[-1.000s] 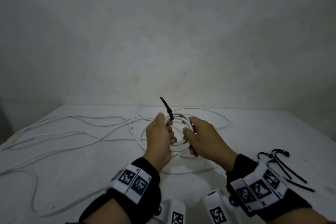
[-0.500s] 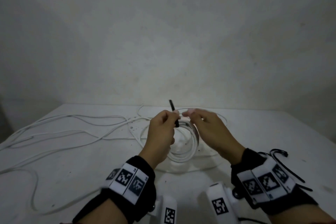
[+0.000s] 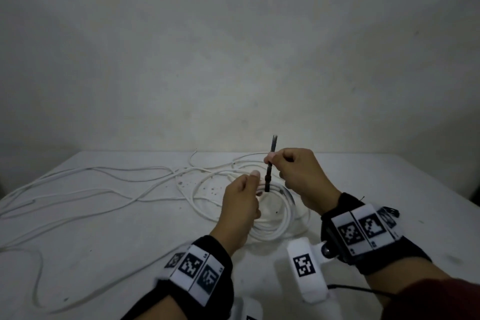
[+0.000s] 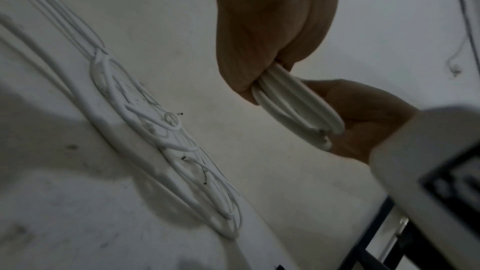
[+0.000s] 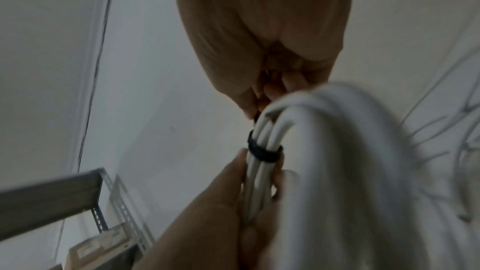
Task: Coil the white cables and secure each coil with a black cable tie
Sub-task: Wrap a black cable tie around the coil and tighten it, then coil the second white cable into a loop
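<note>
White counter (image 3: 109, 228): left hand (image 3: 240, 212) grips the coil (image 3: 272, 226), right hand (image 3: 296, 174) pinches the tie (image 3: 268, 171) tail (cinching step); next, pull snug.

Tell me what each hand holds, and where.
Left hand grips the coil beside the black cable tie; right hand pinches the tie's tail.

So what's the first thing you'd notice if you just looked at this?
Probably the black cable tie sticking straight up in the middle, with the right hand pinching its tail. Just under it, the left hand grips the white coil the tie loops around. To the left, loose white cables sprawl across the table.
</note>
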